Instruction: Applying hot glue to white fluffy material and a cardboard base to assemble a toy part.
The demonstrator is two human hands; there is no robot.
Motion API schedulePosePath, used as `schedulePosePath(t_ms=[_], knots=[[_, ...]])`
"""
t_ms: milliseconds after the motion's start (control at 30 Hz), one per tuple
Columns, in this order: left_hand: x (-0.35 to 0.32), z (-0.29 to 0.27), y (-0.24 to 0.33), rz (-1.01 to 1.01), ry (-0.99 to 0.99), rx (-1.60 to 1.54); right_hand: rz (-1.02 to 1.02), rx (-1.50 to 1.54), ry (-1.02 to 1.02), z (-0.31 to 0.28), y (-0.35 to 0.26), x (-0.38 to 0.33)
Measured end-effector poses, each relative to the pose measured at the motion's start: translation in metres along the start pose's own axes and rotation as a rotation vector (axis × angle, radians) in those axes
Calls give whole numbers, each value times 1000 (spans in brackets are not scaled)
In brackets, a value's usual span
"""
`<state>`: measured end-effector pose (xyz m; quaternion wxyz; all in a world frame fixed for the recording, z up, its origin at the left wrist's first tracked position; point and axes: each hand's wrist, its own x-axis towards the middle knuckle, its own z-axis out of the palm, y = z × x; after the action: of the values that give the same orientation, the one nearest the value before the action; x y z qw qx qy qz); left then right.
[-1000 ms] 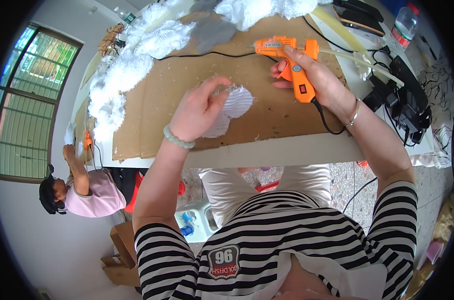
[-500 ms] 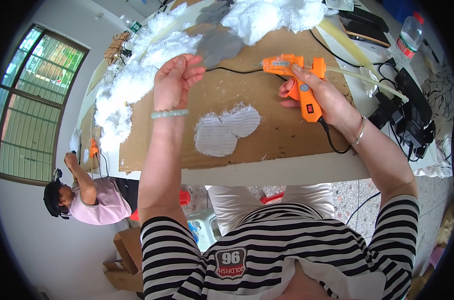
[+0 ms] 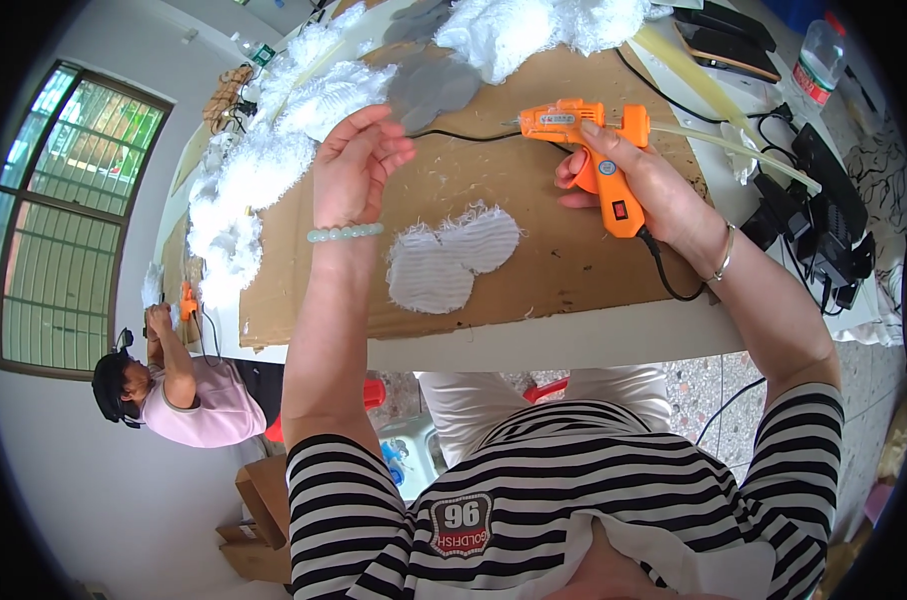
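Observation:
My right hand (image 3: pixel 652 178) grips an orange hot glue gun (image 3: pixel 564 118) by its handle, the nozzle pointing left and a finger at the trigger. A long translucent glue stick (image 3: pixel 719 142) extends from its back end. To the left, my left hand (image 3: pixel 362 165) is raised over the cardboard with loosely bent fingers somewhat apart; nothing shows in it. Below and between the hands, a white ribbed fabric piece (image 3: pixel 449 260) with frayed edges and two rounded lobes lies on the brown cardboard (image 3: pixel 564 275). Dark grey rounded pieces (image 3: pixel 434 92) lie just beyond my left hand.
White fluffy pieces (image 3: pixel 239 185) heap along the left and far side. At right are a bottle with a red cap (image 3: pixel 820 65), a phone-like device (image 3: pixel 729 55), black plugs and cables (image 3: pixel 814 235). A person (image 3: pixel 204 400) works at the left, near another orange glue gun (image 3: pixel 189 302).
My left hand has turned slightly and its fingers have spread a little. The glue gun has shifted slightly up and left. The other person's hands have come together.

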<state>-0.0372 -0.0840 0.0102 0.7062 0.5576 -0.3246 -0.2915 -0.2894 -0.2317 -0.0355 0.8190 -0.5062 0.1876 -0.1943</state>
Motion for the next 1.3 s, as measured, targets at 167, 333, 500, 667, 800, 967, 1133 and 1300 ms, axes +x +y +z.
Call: schedulePosePath(t_ms=[167,333,500,667,800,967,1133,1300], knots=[[-14,4,4,125,-41,-137,1,9,-4,3,-1,-3],[-45,33,16,142,-172,-139,-29,-99,-8,1,-2,-6],[-60,48,12,138,-238,-212,-248,-552,3,3,-12,-14],[-55,48,-1,184,-159,-267,-993,-1435,-112,-15,-32,-13],[-48,39,-15,201,-73,-278,-956,-1625,-144,-21,-27,-11],[-48,43,-22,135,-32,-216,-901,-1602,-187,-23,-25,-8],[-52,47,-34,166,-132,-53,-632,-1592,-243,-24,-38,-13],[-58,58,-28,111,-217,-123,-318,-1519,-341,-26,-48,-17]])
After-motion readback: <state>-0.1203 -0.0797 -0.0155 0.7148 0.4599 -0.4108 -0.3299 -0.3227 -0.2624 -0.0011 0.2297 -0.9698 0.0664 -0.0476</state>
